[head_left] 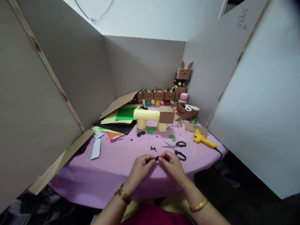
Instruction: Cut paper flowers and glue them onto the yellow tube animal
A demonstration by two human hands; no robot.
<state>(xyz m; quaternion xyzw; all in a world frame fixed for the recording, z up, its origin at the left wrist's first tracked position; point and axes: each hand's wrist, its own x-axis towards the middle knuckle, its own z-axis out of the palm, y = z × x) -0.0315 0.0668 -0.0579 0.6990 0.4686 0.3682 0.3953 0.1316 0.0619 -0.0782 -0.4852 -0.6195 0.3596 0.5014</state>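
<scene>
My left hand (140,164) and my right hand (172,162) meet at the near edge of the purple table (112,168). Both pinch a tiny black paper piece (156,158) between their fingertips. Two small black paper triangles (153,148) lie just beyond the hands. Black-handled scissors (177,147) rest open on the table right beside my right hand. Further back stands a pale yellow paper-tube figure (150,118) with a brown cardboard box head (167,114).
A yellow glue gun (202,139) lies at the right. Coloured paper sheets (117,122) and cardboard pile up at the left. Small cardboard animal figures (161,95) line the back wall, beside a box with white scissors (190,108). White boards enclose the table.
</scene>
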